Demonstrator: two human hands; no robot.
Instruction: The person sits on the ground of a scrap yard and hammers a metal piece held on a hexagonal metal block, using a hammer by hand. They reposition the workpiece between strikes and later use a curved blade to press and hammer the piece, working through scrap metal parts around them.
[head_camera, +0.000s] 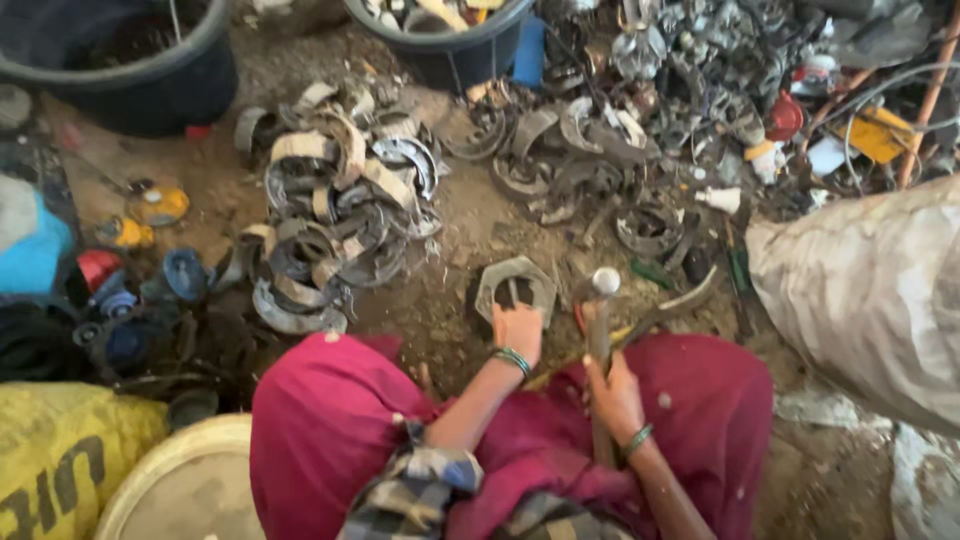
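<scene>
We see the hexagonal metal part (514, 287) lying flat on the dirt, just ahead of our left hand (519, 331), whose fingers press together on its near edge. It looks heavy, stiff and rough, best pinned at that rim. Our right hand (612, 393) has its fingers clamped round the hammer (601, 322) handle, the head raised just beyond the fingertips. Both forearms reach forward from our lap, wrists bent slightly down

The left hand (518, 332) reaches forward with its forearm extended, fingers curled down in a closed grip, while the right hand (612, 395) sits nearer the body, wrist bent, fingers wrapped tight, both wrists bangled.
</scene>
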